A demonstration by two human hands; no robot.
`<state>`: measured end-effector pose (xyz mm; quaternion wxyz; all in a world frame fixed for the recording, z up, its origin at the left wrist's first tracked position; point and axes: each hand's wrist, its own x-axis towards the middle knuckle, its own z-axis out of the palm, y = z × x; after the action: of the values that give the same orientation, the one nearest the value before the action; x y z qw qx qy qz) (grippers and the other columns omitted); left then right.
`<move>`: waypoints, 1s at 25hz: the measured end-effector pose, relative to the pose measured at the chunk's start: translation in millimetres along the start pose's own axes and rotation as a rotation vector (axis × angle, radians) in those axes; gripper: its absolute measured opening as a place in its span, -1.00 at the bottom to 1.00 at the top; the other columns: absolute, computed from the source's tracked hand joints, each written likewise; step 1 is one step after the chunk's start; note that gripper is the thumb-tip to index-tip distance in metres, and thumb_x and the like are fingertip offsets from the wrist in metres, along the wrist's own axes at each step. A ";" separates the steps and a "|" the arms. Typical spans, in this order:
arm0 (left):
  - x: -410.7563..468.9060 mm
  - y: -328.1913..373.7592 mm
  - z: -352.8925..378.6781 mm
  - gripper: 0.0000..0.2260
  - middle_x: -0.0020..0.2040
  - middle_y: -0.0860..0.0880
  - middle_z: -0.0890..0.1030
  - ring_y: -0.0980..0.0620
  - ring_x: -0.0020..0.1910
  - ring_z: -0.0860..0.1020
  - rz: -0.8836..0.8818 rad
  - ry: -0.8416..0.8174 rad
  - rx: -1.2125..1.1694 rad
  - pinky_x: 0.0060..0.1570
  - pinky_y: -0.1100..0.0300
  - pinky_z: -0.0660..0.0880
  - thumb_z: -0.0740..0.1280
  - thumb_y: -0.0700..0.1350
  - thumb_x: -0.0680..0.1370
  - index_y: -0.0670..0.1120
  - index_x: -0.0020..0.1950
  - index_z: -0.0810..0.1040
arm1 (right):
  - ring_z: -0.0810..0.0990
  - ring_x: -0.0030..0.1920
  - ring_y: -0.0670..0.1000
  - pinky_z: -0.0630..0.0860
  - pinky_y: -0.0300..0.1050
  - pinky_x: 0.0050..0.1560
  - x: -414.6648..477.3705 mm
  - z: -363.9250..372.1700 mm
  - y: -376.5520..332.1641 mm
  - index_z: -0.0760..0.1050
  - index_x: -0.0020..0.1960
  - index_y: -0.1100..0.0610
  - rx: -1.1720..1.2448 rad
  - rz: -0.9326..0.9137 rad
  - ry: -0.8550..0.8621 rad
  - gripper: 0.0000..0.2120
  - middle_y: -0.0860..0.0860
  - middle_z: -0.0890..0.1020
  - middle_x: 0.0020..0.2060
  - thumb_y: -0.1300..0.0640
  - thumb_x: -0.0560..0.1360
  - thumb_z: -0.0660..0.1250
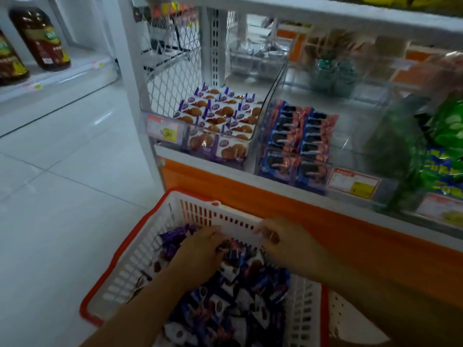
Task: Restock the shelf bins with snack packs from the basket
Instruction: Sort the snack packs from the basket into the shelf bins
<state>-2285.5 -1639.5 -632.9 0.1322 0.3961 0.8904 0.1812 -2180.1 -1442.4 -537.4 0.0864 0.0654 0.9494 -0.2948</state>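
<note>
A: Snack packs (240, 301): a loose pile in the basket (140, 259), running from mid-basket to the bottom frame edge. They're jumbled with no common direction, so there's no long axis to call.

B: Basket itself?

A: Near end is cut off by the frame. The left red rim runs diagonally up toward the shelf's orange base (250, 194). The far end sits near that base.

B: Hands?

A: Apart, both at the basket's far end. Left hand (200, 249) is down on the pile, fingers curled into the packs. Can't tell whether it has one. Right hand (285, 240) pinches the right end of a white slotted panel (238, 222) lying across the far wall.

B: Bins?

A: Clear bins (350, 136) above the base. Left bin: purple-and-white packs (218, 113) in rows, faces tilted up toward the front. Next bin: blue-and-pink packs (300, 131), two columns on its left side, bare room on its right. Green packs (448, 131) at the right edge are blurred, print unreadable.

B: Clearance?

A: Open tiled floor (62, 171) left of the basket. Bin tops are open under the upper shelf board (300, 13). There's a brown shape right of the basket, hard to make out.
</note>
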 end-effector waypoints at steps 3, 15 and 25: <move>-20.3 -29.9 39.8 -0.52 0.57 -0.04 0.13 -0.13 0.51 0.17 -0.132 -0.325 0.094 0.44 -0.06 0.26 0.21 0.04 0.62 0.07 0.54 0.21 | 0.48 0.03 0.02 0.48 -0.16 0.03 22.7 95.7 61.1 0.41 0.35 0.09 -0.097 0.159 -0.362 -0.67 0.05 0.51 0.22 0.18 0.59 0.23; -30.5 -40.0 61.1 -0.47 0.61 -0.03 -0.14 -0.07 0.57 -0.18 -0.236 -0.541 0.237 0.51 -0.17 -0.03 0.15 0.06 0.65 0.04 0.59 0.08 | 0.19 0.49 0.12 0.23 0.05 0.47 44.6 229.8 53.2 0.10 0.55 -0.06 0.076 0.321 -0.104 -0.43 -0.01 0.15 0.53 0.07 0.61 0.25; -24.2 14.5 10.6 -0.78 -0.03 -0.04 0.71 -0.04 -0.02 0.67 -0.707 -0.177 -1.274 -0.06 0.14 0.58 0.35 0.02 0.58 -0.09 0.09 0.64 | 0.45 0.21 -0.09 0.47 -0.18 0.22 15.8 138.2 8.9 0.37 0.25 -0.09 0.559 0.133 0.066 -0.55 -0.13 0.40 0.21 0.08 0.44 0.47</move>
<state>-2256.2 -1646.4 -634.0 0.4588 -0.0551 0.6731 0.5774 -2176.6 -1512.9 -657.6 0.0532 0.1582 0.8274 -0.5363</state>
